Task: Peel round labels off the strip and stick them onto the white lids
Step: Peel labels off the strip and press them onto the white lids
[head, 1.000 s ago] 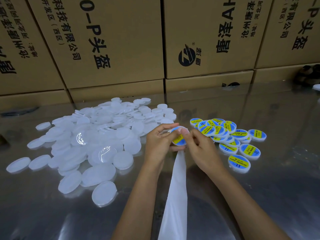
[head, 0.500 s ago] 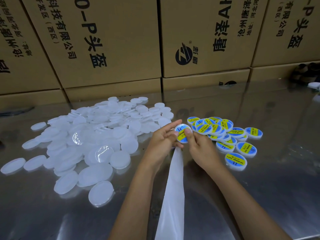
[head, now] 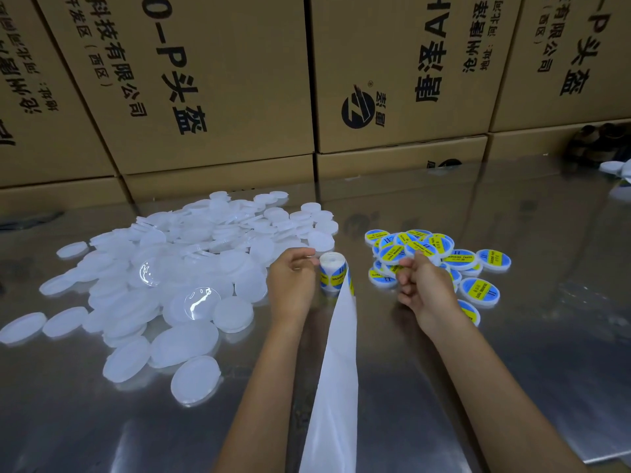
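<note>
My left hand grips a small roll of blue-and-yellow round labels just above the table. The bare white backing strip trails from the roll toward me between my forearms. My right hand is off to the right with its fingers curled, at the near edge of the pile of labelled lids; I see nothing in its fingers. A big heap of plain white lids lies to the left of my left hand.
The shiny metal table reflects the boxes. A wall of stacked cardboard boxes stands along its far edge. Some dark things and white lids sit at the far right.
Both hands held a labelled lid together; now they have parted. My right hand has moved right to the labelled pile, and my left hand is left with the label roll.
</note>
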### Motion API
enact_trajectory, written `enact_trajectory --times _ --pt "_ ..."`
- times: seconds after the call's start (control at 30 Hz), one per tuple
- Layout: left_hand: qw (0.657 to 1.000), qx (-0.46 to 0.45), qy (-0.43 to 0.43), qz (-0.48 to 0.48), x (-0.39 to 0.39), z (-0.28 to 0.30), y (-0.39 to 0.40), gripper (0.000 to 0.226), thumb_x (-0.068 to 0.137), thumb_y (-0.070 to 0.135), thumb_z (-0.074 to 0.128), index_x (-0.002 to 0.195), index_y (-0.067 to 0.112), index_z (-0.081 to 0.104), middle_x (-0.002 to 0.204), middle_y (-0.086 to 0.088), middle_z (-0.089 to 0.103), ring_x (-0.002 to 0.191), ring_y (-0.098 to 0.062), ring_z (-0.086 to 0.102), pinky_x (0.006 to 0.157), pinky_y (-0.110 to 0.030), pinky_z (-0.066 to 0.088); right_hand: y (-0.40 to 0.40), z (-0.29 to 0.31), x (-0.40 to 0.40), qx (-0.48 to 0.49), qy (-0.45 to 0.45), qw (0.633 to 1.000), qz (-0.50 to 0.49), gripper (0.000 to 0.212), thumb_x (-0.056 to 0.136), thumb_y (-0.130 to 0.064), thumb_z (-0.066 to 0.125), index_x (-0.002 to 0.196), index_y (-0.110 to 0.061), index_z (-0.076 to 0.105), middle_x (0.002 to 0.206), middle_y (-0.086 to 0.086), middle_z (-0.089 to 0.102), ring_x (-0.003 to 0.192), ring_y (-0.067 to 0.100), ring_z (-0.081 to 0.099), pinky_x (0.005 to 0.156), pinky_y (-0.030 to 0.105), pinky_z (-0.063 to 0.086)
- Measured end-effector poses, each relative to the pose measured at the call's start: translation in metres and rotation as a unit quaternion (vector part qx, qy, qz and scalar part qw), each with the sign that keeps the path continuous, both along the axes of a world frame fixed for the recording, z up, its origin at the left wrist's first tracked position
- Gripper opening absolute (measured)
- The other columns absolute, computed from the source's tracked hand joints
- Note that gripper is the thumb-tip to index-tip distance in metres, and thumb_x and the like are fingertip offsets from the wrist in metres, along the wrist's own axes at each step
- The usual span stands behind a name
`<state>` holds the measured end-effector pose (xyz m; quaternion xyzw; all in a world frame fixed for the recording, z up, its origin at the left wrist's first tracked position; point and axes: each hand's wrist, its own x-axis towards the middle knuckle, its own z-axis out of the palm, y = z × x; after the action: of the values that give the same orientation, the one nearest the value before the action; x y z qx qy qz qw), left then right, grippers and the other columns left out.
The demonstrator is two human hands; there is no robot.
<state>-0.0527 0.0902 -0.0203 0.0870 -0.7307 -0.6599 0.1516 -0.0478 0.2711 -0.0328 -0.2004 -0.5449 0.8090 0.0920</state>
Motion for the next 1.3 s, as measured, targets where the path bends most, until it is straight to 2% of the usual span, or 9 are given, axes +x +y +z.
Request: enact_trajectory --times 0.13,0.23,0.33,0.5,0.7,0.83,0.93,1.1,1.3 --pt "0.981 -0.189 0.009 0.039 0.005 -0.002 0.002 0.029 0.09 0.003 0.054 0.096 0.028 0.068 0.102 0.007 0.067 0.111 -0.021 0.06 0.084 -0.029 0.043 -0.002 0.0 0.001 0.022 0.007 1.0 0.011 0.037 0.107 -0.029 0.037 0.084 -0.009 0.058 0.051 0.003 0.044 0.043 0.012 0.029 0.037 0.02 0.024" --pt "0.903 -0.403 -0.036 0.144 0.002 -0.008 -0.013 0.044 0.083 0.008 0.06 0.125 0.022 0.059 0.132 -0.007 0.051 0.126 -0.029 0.043 0.1 -0.041 0.032 -0.004 0.001 0.001 0.039 -0.003 0.999 0.03 0.038 0.106 -0.029 0.037 0.083 -0.009 0.06 0.047 0.001 0.044 0.042 0.012 0.029 0.037 0.021 0.024" --pt "0.866 -0.45 -0.131 0.172 -0.002 -0.011 -0.031 0.054 0.081 0.017 0.069 0.129 0.016 0.045 0.133 -0.015 0.042 0.12 -0.036 0.044 0.101 -0.043 0.031 -0.005 0.0 0.001 0.057 -0.003 0.998 0.04 0.039 0.105 -0.03 0.038 0.081 -0.009 0.06 0.046 0.001 0.045 0.043 0.012 0.03 0.038 0.022 0.024" --pt "0.896 -0.402 -0.1 0.159 -0.006 -0.016 -0.042 0.053 0.082 0.009 0.07 0.129 0.011 0.046 0.128 -0.019 0.045 0.115 -0.038 0.047 0.101 -0.039 0.032 -0.007 -0.001 -0.002 0.085 -0.012 0.995 0.042 0.035 0.103 -0.027 0.042 0.078 -0.011 0.06 0.047 0.001 0.045 0.044 0.013 0.03 0.039 0.023 0.024" --pt "0.982 -0.168 0.082 0.039 -0.007 -0.002 -0.023 0.06 0.074 0.021 0.086 0.127 0.022 0.058 0.126 0.002 0.054 0.116 -0.018 0.055 0.096 -0.03 0.049 -0.014 0.003 0.003 0.129 0.032 0.988 0.083 0.027 0.094 -0.035 0.061 0.077 -0.015 0.064 0.052 0.0 0.049 0.045 0.013 0.036 0.043 0.024 0.026" --pt "0.974 -0.138 0.172 -0.061 0.005 0.003 0.004 0.055 0.069 0.028 0.09 0.117 0.031 0.063 0.117 0.014 0.056 0.099 0.007 0.056 0.075 -0.005 0.043 -0.027 0.009 0.013 0.148 0.106 0.974 0.136 0.028 0.09 -0.04 0.068 0.086 -0.013 0.073 0.069 0.0 0.064 0.054 0.01 0.05 0.045 0.022 0.037" --pt "0.953 -0.183 0.221 -0.098 0.009 0.0 0.016 0.046 0.076 0.027 0.084 0.117 0.03 0.063 0.118 0.013 0.054 0.105 -0.001 0.056 0.078 -0.007 0.042 -0.031 0.011 0.016 0.179 0.147 0.961 0.152 0.018 0.093 -0.026 0.066 0.089 -0.011 0.073 0.07 -0.003 0.064 0.064 0.008 0.056 0.055 0.021 0.043" --pt "0.973 -0.085 0.076 -0.2 0.009 0.003 0.016 0.042 0.084 0.017 0.08 0.121 0.025 0.064 0.114 0.009 0.067 0.094 -0.007 0.064 0.076 -0.016 0.049 -0.024 0.012 0.016 0.176 0.156 0.961 0.148 0.019 0.098 -0.016 0.059 0.099 0.0 0.07 0.083 0.009 0.067 0.073 0.014 0.057 0.058 0.023 0.044" --pt "0.988 0.037 0.027 -0.15 0.005 0.007 0.003 0.007 0.095 0.015 0.067 0.093 0.016 0.073 0.083 0.004 0.074 0.071 -0.011 0.065 0.06 -0.019 0.053 -0.032 0.006 0.012 0.182 0.147 0.959 0.157 0.012 0.094 -0.015 0.064 0.097 -0.008 0.073 0.07 -0.008 0.07 0.06 0.0 0.061 0.053 0.013 0.045"
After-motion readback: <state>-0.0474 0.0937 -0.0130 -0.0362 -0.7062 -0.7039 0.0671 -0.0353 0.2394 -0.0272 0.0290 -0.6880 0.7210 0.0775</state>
